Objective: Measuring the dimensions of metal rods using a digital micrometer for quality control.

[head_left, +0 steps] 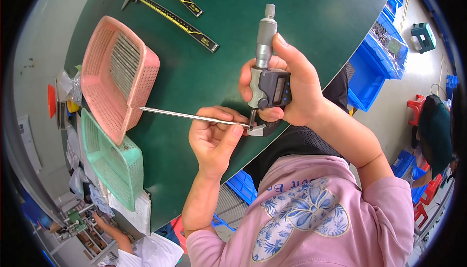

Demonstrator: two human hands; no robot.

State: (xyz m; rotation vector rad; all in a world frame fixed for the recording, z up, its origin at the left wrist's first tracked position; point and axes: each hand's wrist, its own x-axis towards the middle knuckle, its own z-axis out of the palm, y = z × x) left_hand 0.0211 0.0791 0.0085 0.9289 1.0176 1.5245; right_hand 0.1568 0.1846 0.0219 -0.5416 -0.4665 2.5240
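My right hand (299, 79) is closed around a digital micrometer (266, 84), its thimble pointing up and its small display facing me. Between the thumb and fingers of my left hand (214, 140) is pinched a thin metal rod (187, 116). The rod's right end lies at the micrometer's jaws, near the spindle tip; whether the jaws touch it I cannot tell. Its left end reaches close to a pink plastic basket (146, 67), in which many similar thin rods (125, 62) lie side by side.
A green basket (131, 169) stands in front of the pink one on the green table (214, 79). Two calipers (177, 21) with black and yellow scales lie at the back. Blue bins (367, 79) stand beyond the table's right edge. Another person's arm (114, 230) shows at lower left.
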